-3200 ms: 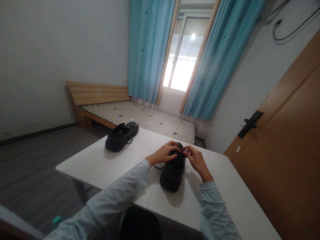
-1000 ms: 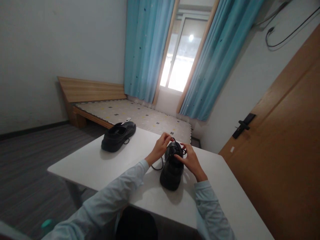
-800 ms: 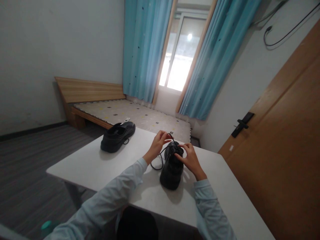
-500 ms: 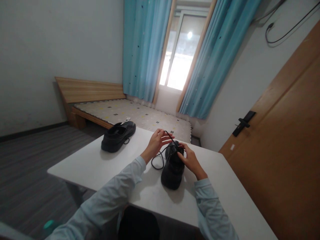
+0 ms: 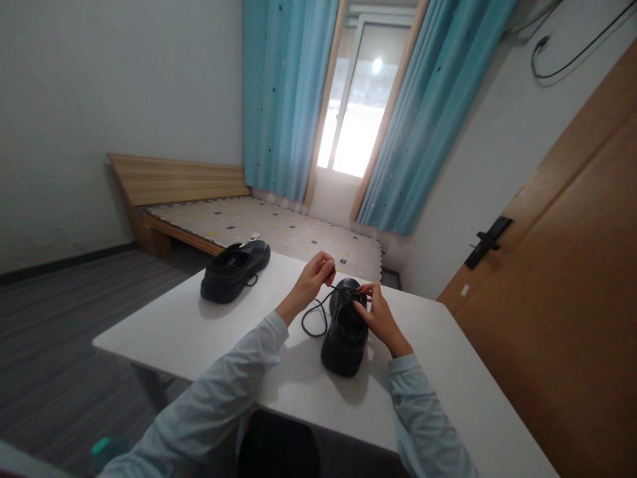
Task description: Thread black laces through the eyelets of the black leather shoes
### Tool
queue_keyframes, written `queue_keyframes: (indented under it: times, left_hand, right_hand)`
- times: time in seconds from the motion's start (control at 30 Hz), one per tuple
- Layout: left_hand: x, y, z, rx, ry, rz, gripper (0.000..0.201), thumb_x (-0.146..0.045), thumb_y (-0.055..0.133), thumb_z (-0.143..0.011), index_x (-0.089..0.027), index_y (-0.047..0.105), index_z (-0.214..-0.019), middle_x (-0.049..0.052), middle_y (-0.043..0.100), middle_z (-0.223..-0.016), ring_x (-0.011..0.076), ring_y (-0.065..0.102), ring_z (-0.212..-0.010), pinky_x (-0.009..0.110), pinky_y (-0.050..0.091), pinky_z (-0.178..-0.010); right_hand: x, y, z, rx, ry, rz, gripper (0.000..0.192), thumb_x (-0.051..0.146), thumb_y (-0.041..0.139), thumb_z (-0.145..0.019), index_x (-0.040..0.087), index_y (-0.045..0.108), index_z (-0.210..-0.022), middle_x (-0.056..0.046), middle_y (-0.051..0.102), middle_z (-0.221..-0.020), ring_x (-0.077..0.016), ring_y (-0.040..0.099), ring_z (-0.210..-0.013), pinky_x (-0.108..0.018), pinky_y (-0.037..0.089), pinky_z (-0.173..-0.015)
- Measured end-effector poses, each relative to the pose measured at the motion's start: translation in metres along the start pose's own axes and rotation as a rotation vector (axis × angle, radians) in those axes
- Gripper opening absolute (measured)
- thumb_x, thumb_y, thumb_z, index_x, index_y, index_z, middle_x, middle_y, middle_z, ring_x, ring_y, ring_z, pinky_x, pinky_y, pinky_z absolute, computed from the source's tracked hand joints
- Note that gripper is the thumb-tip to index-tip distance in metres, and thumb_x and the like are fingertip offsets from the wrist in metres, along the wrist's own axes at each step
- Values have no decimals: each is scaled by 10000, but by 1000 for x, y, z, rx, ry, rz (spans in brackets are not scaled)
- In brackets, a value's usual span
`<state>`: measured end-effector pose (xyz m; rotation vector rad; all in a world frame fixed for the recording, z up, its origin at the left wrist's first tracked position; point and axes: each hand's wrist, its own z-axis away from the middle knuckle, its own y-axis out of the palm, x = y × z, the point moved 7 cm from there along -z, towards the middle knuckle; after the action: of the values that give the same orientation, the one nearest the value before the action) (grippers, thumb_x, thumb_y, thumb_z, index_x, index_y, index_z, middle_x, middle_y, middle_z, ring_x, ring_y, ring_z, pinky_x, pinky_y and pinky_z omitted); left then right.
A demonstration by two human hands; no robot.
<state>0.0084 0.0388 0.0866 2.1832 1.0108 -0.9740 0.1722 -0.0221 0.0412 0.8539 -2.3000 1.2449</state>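
A black lace-up shoe [image 5: 343, 348] stands on the white table [image 5: 293, 378], heel toward me. My left hand [image 5: 317, 273], just left of its toe, is closed on a black shoelace [image 5: 312, 333], drawing one end taut from the shoe. Another stretch of that lace curls in a loop on the tabletop. On the shoe's right side, my right hand [image 5: 379, 317] grips the upper near the lacing, thumb toward the opening; its fingertips are partly hidden, so a bit of lace could be under them.
A second black shoe [image 5: 231, 275] rests at the table's far left, a small lace loop at its side. Beyond the table is a bed [image 5: 279, 229] with a bare patterned mattress. A wooden door [image 5: 562, 285] stands to the right, and blue curtains [image 5: 288, 99] frame the window.
My left hand has gone from loosely spread fingers to a closed grip on the lace, shifting slightly. The raised lace now runs lower and straighter. My right hand stays at the shoe.
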Motion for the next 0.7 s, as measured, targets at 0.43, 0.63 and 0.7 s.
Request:
queue_keyframes:
  times: [0.43,0.63,0.7]
  left_hand:
    - [-11,-23,-4,-100,133,204,312,-496,539,-813,-204,429,-794,-59,396,-587,73,395,-526,198,369,-544]
    - [-11,-26,-4,-96,143,-155,280,-457,513,-837,-185,486,-778,-43,438,-616,85,419,-561,212,356,-559]
    - [-8,-23,-3,-51,134,-330,255,-423,553,-820,-174,532,-767,-27,488,-650,91,436,-593,217,347,-572]
  right_hand:
    - [10,-3,5,23,-43,37,155,241,501,-769,226,377,-861,-59,523,-985,-203,518,-932,-366,437,-817]
    - [20,-3,4,28,-96,98,82,230,479,-784,225,409,-827,-48,504,-922,-213,501,-913,-364,419,-828]
    - [23,-2,3,23,-116,102,73,231,482,-787,223,420,-826,-50,498,-920,-215,493,-919,-362,415,-833]
